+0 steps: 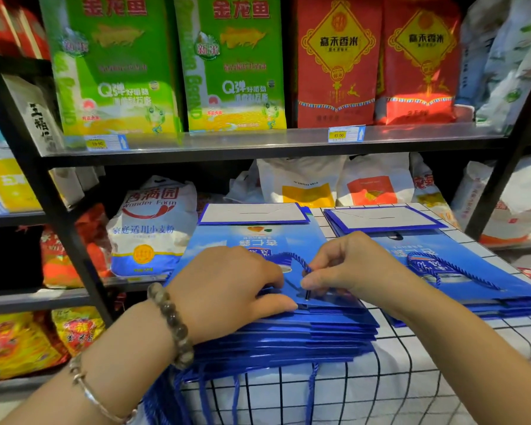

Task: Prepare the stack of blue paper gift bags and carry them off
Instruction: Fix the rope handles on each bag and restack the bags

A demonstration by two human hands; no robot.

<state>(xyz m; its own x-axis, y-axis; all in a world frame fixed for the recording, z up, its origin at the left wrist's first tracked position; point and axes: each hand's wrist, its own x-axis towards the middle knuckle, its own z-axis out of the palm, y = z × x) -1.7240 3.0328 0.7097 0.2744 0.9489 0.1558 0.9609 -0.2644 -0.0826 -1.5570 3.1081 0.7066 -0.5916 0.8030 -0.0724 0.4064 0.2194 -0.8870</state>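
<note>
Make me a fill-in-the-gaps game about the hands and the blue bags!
The gift bags lie in ____ stacks.
The right hand pinches a cord handle coloured ____.
The bead bracelet sits on the ____ wrist.
The cloth is white with ____ lines.
Missing words: two, blue, left, black.

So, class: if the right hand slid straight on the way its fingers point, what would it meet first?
Most likely the left hand: the right hand, pinching the blue cord, points leftward across the top bag, and the left hand's fingers lie right ahead.
</note>
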